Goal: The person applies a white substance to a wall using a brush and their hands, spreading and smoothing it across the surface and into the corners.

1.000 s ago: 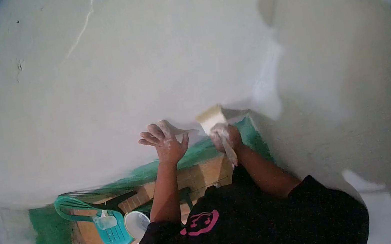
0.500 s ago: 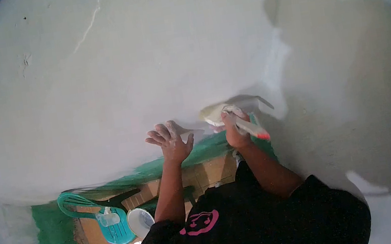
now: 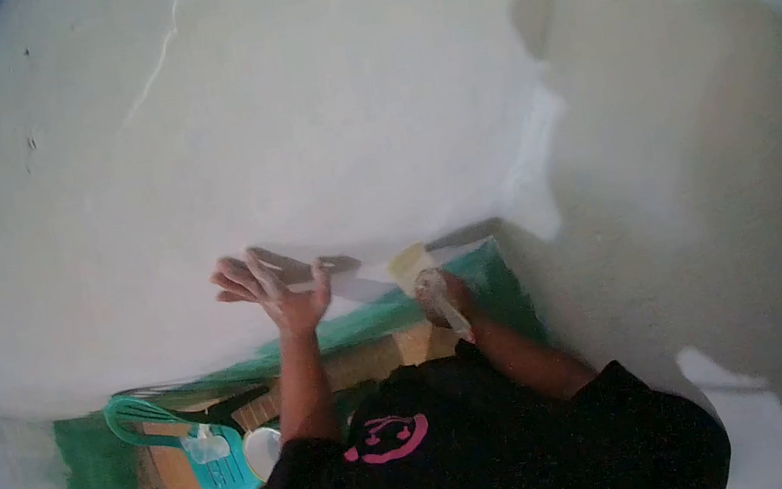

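My right hand [image 3: 441, 296] grips a wide paintbrush [image 3: 411, 265] by its handle, with the pale bristles against the wall just above the green band [image 3: 457, 280]. My left hand [image 3: 268, 285] is spread flat, fingers apart, on the white painted wall [image 3: 294, 137] to the left of the brush. Both hands are smeared with white paint.
A teal plastic chair [image 3: 205, 454] stands below left on the brown floor, with a white round container [image 3: 262, 450] beside it. A darker unpainted patch [image 3: 698, 199] covers the wall at right. My black shirt [image 3: 504, 460] fills the lower middle. A thin crack [image 3: 152, 63] runs through the wall at top left.
My left hand has slid left along the wall. My right hand has turned the brush and brought it down to the edge of the green band.
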`<state>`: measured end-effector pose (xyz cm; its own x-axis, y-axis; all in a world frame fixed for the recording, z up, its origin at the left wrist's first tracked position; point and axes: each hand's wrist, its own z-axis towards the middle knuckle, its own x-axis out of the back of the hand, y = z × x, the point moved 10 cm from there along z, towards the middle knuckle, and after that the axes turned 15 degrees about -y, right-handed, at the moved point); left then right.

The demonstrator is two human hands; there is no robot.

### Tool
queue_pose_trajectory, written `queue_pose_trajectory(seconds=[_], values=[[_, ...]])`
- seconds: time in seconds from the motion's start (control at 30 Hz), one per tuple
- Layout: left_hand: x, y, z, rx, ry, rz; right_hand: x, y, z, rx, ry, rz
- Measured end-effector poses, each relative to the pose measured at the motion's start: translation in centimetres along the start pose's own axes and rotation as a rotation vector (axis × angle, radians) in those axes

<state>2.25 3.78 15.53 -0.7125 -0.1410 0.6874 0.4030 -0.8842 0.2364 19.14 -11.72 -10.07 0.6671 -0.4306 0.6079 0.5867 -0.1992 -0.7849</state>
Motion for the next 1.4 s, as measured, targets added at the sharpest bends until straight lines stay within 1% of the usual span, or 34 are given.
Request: queue_pose_trajectory(seconds=[0.03, 0.07, 0.1, 0.13, 0.17, 0.2, 0.23, 0.27, 0.3, 0.33, 0.37, 0.4, 0.43, 0.47, 0.5, 0.53, 0.6, 0.63, 0.67, 0.7, 0.77, 0.8, 0.9, 0.93, 0.97, 1.0, 1.07, 1.13, 1.17, 1.2, 1.23, 1.3, 1.33, 1.4], values=[[0.9, 0.4, 0.7, -0.059, 0.055, 0.033, -0.5, -0.1, -0.6, -0.007, -0.015, -0.009], [2.1, 0.8, 1.1, -0.115, 0.114, 0.066, -0.3, -1.7, -1.1, 0.066, -0.006, -0.027], [2.9, 0.5, 1.8, -0.094, 0.122, 0.061, 0.6, -3.4, -1.4, 0.145, 0.002, -0.046], [4.1, 0.6, 2.3, -0.108, 0.158, 0.095, 1.9, -4.5, -1.2, 0.152, -0.014, -0.061], [4.8, 0.4, 2.4, -0.13, 0.185, 0.135, 3.7, -6.1, -1.3, 0.222, 0.067, -0.091], [5.6, -0.2, 3.1, -0.113, 0.193, 0.138, 5.8, -7.9, -1.0, 0.298, 0.145, -0.126], [6.9, -0.6, 3.6, -0.147, 0.25, 0.088, 7.3, -9.0, -1.1, 0.376, 0.222, -0.158], [8.1, -0.9, 3.9, -0.185, 0.305, 0.038, 6.9, -10.2, -3.4, 0.641, 0.436, -0.658], [8.8, -1.4, 4.6, -0.172, 0.311, 0.043, 7.1, -10.8, -2.7, 0.653, 0.426, -0.659], [9.6, -1.5, 5.1, -0.208, 0.341, 0.046, 11.2, -10.4, -3.1, 0.65, 0.657, -0.241], [10.2, -1.6, 5.4, -0.248, 0.37, 0.051, 13.8, -8.1, -3.3, 0.619, 0.863, 0.194], [10.0, -1.7, 4.5, -0.269, 0.345, 0.061, 14.4, -0.8, -6.7, 0.527, 0.691, 0.393], [9.6, -1.9, 4.7, -0.26, 0.359, 0.067, 15.6, -0.9, -5.4, 0.541, 0.68, 0.389], [9.6, -2.1, 5.2, -0.232, 0.391, 0.069, 18.2, -1.7, -5.8, 0.491, 0.915, 0.231], [9.1, -2.3, 5.1, -0.212, 0.41, 0.073, 19.4, -2.5, -7.0, 0.422, 1.153, 0.078], [9.1, -2.2, 5.2, -0.215, 0.418, 0.076, 19.9, -5.2, -6.4, 0.43, 1.156, 0.08], [9.3, -2.1, 5.2, -0.236, 0.449, 0.065, 19.5, -15.6, -4.4, 0.631, 0.95, 0.053], [9.2, -2.0, 5.3, -0.242, 0.444, 0.066, 20.4, -19.9, -4.0, 0.626, 0.955, 0.057], [9.4, -1.8, 5.3, -0.245, 0.456, 0.061, 20.3, -25.9, -1.1, 0.713, 0.639, 0.013], [9.6, -1.7, 5.3, -0.251, 0.467, 0.056, 18.7, -29.2, 1.1, 0.787, 0.321, -0.028], [9.5, -1.5, 5.2, -0.264, 0.456, 0.061, 18.9, -30.0, 1.2, 0.896, 0.318, -0.02], [9.6, -1.6, 5.2, -0.264, 0.452, 0.061, 19.8, -30.1, 1.6, 0.896, 0.332, -0.012], [9.3, -2.0, 4.8, -0.295, 0.433, 0.067, 27.8, -29.4, 0.9, 0.853, 0.634, 0.292], [9.3, -2.0, 4.8, -0.265, 0.439, 0.055, 29.9, -28.9, 0.4, 0.834, 0.727, 0.386], [9.2, -2.1, 4.8, -0.269, 0.444, 0.047, 31.2, -27.7, -0.2, 0.817, 0.819, 0.476], [9.3, -2.0, 4.8, -0.274, 0.449, 0.043, 31.0, -26.7, -0.3, 0.818, 0.821, 0.467], [9.2, -2.0, 4.9, -0.282, 0.462, 0.034, 27.7, -26.8, -1.4, 0.724, 0.974, -0.287], [9.2, -2.0, 4.8, -0.322, 0.479, 0.036, 22.3, -28.6, -0.9, 0.865, 0.756, -0.798], [9.1, -2.0, 4.8, -0.323, 0.48, 0.034, 22.4, -23.5, 1.4, 0.983, 0.526, -0.067], [9.0, -2.1, 4.8, -0.322, 0.482, 0.026, 22.4, -24.4, 1.5, 0.983, 0.527, -0.066], [9.1, -2.2, 4.9, -0.321, 0.481, 0.019, 21.9, -26.5, 3.3, 0.982, 0.529, -0.102], [9.3, -2.1, 5.1, -0.316, 0.457, 0.026, 22.8, -27.6, 2.1, 0.969, 0.53, -0.173], [9.3, -2.1, 5.1, -0.307, 0.44, 0.03, 22.4, -29.6, 3.6, 0.96, 0.528, -0.213], [9.7, -1.9, 5.4, -0.312, 0.447, 0.009, 25.7, -30.5, 4.1, 0.953, 0.52, -0.301]])
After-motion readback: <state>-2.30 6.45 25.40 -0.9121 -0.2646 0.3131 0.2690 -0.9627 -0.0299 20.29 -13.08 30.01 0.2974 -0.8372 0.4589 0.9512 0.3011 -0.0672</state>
